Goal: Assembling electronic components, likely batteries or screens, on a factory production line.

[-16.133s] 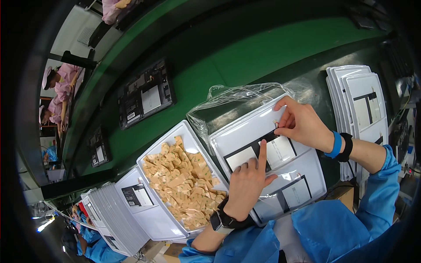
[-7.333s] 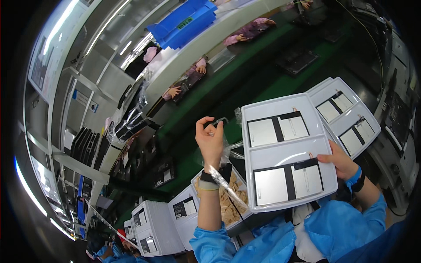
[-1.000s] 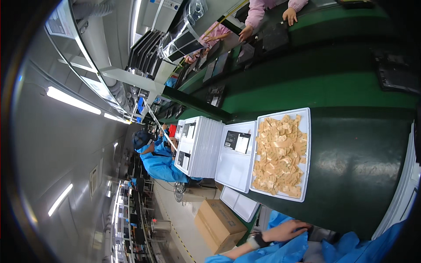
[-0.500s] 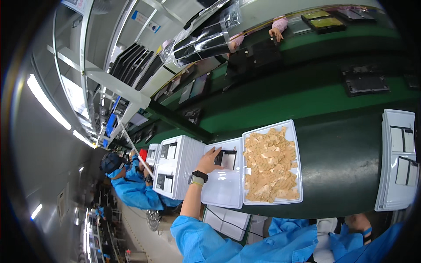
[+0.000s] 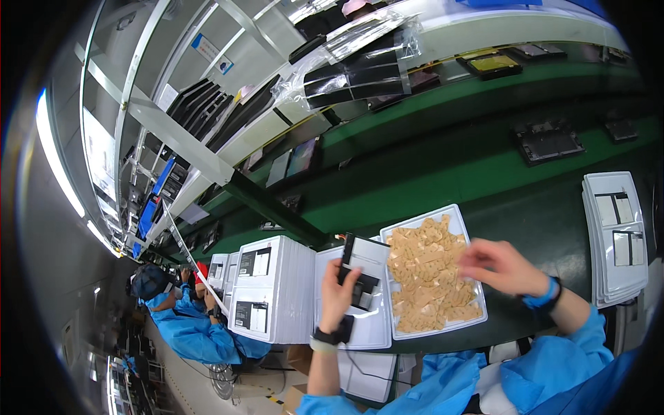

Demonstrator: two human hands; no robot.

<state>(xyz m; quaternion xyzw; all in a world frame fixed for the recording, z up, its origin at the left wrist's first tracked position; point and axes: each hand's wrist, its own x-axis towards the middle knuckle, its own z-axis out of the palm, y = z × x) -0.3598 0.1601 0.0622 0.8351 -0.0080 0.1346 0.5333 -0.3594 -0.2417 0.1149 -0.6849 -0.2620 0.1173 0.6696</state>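
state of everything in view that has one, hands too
left hand: closed on a battery
battery: held up, tilted
right hand: fingers bent at the strip tray's right edge; grip unclear
strip tray: heaped full
strips: loose, jumbled
tray under left hand: partly covered
left stack: piled high
right stack: piled, top tray loaded

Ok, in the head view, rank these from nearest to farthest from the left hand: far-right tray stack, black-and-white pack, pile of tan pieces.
1. Black-and-white pack: held in the left hand.
2. Pile of tan pieces: right of that hand, in a white tray.
3. Far-right tray stack: well beyond the pile.
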